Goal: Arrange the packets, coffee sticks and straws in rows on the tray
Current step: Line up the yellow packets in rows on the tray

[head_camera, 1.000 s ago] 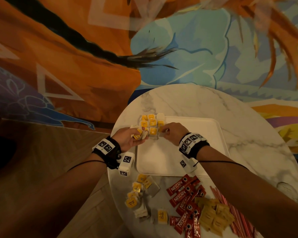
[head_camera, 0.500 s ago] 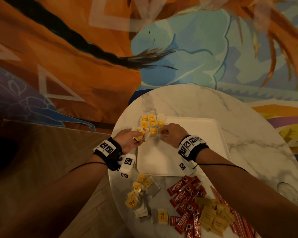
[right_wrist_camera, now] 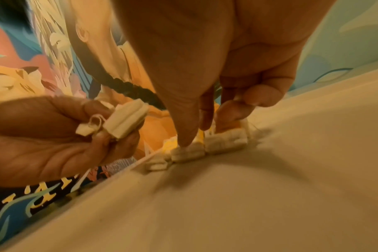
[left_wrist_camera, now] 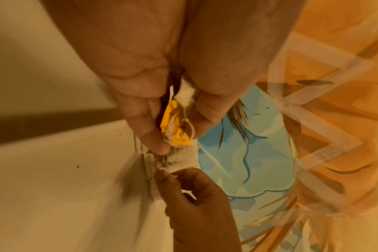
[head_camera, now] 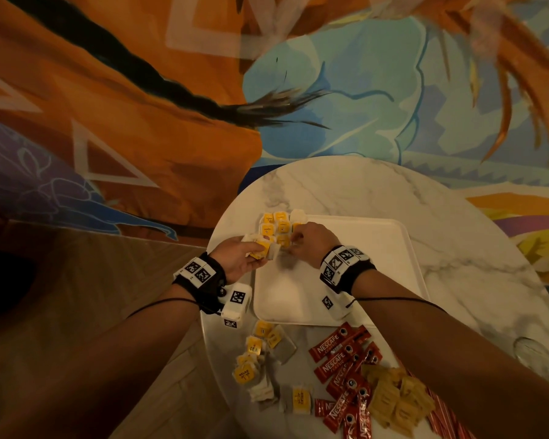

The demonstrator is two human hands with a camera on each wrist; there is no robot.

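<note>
A white tray (head_camera: 355,280) lies on the round marble table (head_camera: 457,236). Tea bags with yellow tags (head_camera: 278,226) lie in short rows in its far left corner. My left hand (head_camera: 241,259) hovers at the tray's left edge and grips a small bunch of tea bags (left_wrist_camera: 176,127), seen from the right wrist as white folded bags (right_wrist_camera: 124,121). My right hand (head_camera: 303,243) is over the rows; its thumb and fingertips (right_wrist_camera: 184,136) pinch down on the nearest tea bags (right_wrist_camera: 207,147) on the tray floor.
On the table in front of the tray lie loose tea bags (head_camera: 257,359), red Nescafe sticks (head_camera: 343,372), brown packets (head_camera: 396,397) and red striped straws (head_camera: 441,413). A glass (head_camera: 534,359) stands at the right. The table's left edge runs just beside my left wrist.
The right hand has crept slightly further onto the tea bag rows. The left hand has edged a little towards it with its bunch.
</note>
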